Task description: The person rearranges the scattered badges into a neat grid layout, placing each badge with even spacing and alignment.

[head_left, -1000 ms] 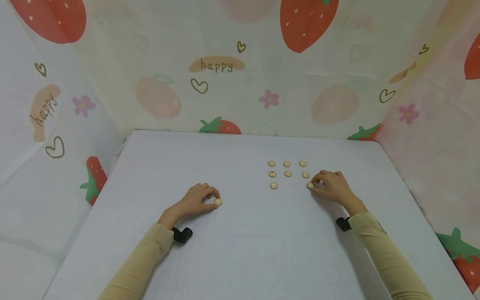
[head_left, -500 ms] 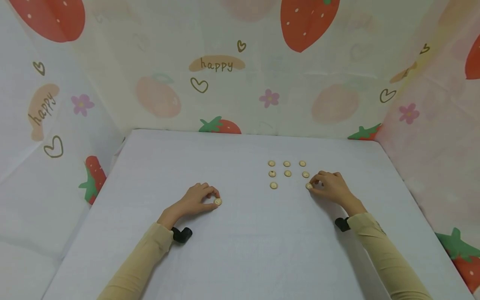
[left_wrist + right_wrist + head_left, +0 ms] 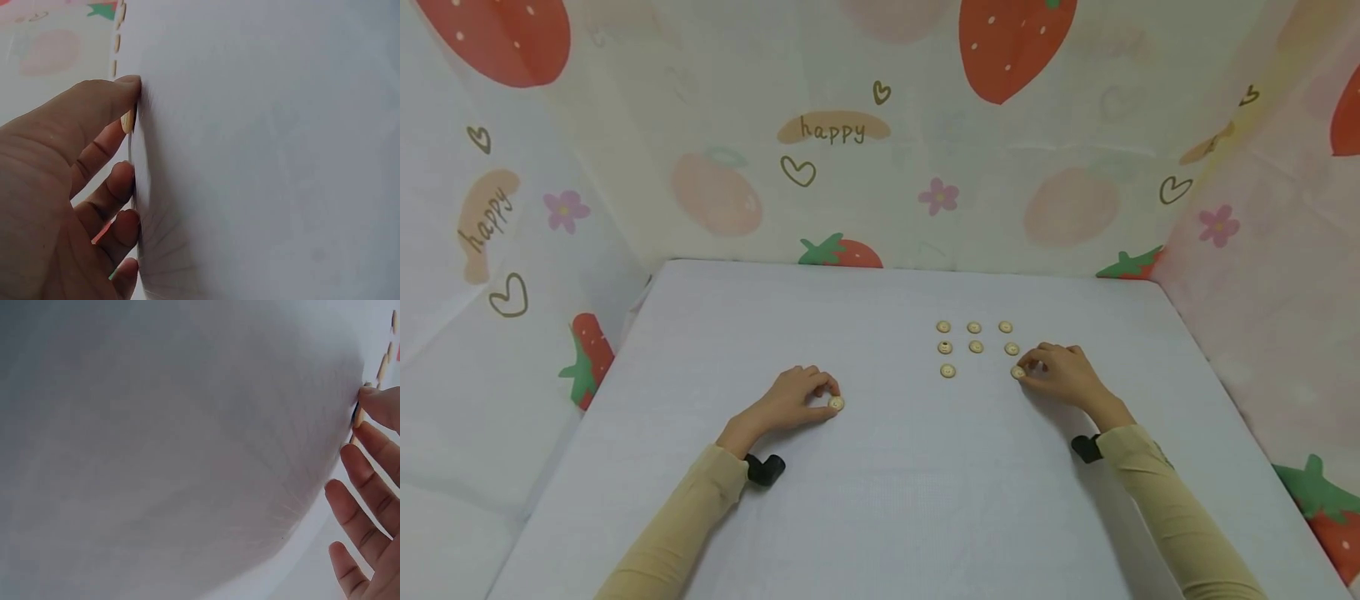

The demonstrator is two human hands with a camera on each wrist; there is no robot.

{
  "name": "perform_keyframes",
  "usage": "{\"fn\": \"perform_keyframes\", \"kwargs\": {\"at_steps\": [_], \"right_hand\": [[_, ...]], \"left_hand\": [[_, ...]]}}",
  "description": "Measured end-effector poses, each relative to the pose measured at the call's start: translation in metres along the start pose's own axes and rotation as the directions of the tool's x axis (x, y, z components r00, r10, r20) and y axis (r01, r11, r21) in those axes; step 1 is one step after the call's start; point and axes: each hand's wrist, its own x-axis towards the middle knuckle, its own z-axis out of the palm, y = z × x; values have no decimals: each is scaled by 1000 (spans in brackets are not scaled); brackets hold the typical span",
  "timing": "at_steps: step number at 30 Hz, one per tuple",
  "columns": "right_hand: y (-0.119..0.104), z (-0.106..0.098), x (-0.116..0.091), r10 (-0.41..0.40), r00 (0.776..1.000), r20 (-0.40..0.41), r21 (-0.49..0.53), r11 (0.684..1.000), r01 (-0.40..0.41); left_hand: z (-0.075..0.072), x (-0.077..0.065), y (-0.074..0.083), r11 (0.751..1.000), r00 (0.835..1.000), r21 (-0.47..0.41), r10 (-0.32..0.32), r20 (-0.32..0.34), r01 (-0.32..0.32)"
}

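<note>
My left hand pinches a round beige button between thumb and index finger, low at the white tabletop. In the left wrist view that button shows edge-on below the thumb tip, the other fingers loosely bent. Farther right, my right hand pinches a second button between thumb and index finger. It sits just in front of the right-hand button of the middle row. In the right wrist view the held button is partly hidden by the thumb and fingertip.
Several matching buttons lie flat on the white table: a back row with a middle button, a middle row, and a single front-left button. A strawberry-print cloth stands behind and at both sides.
My right hand has slid its button slightly left and toward me, under the right column. The left hand and its button have stayed in place.
</note>
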Motion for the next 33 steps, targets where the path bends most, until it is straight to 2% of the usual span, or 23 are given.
{"fn": "perform_keyframes", "kwargs": {"at_steps": [9,20,33], "right_hand": [[1,-1,-1,8,1000,-12,17,1000,-7],[0,-2,-2,-6,1000,-8,6,1000,6],[0,-1,0,6,1000,9,-1,1000,-6]], "left_hand": [[-4,4,9,999,999,-37,-32,-4,32],[4,19,16,999,997,-7,-54,-63,54],[14,46,36,999,996,52,3,-92,1]]}}
